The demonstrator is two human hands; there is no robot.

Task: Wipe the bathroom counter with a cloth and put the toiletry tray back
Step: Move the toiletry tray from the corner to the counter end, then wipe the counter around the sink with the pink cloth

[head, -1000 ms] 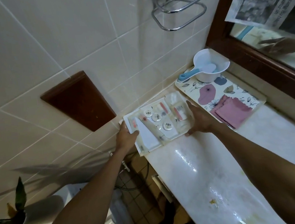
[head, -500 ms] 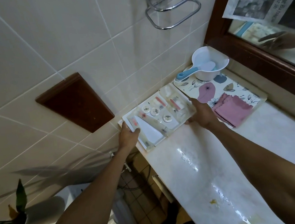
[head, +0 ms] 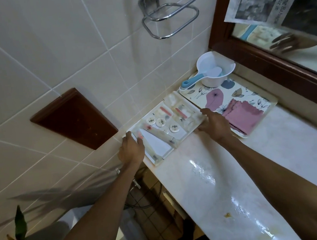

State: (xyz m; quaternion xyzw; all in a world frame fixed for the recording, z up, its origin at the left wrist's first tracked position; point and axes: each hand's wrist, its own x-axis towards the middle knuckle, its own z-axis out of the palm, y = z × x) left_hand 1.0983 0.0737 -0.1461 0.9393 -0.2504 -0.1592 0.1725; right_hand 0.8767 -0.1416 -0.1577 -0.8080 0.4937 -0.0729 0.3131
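Here, you hold the tray [head: 184, 137] by both ends.
Your left hand [head: 131, 151] curls over its left rim, at the left end of the tabletop [head: 235, 170] against the tiled wall; small toiletries lie inside. Your right hand [head: 214, 125] clamps its right rim, thumb on top. Just right of that, a pink cloth [head: 243, 114] lies on a floral mat [head: 247, 91], a white scoop [head: 212, 71] behind.

Bathroom. Glazed wall tiles [head: 70, 41], chrome towel rack [head: 171, 17] on the wall, wood-framed mirror [head: 263, 57] above a glossy stone table [head: 226, 181]. A toiletry tray [head: 166, 155] and white water scoop [head: 214, 67] sit at the table's wall end.
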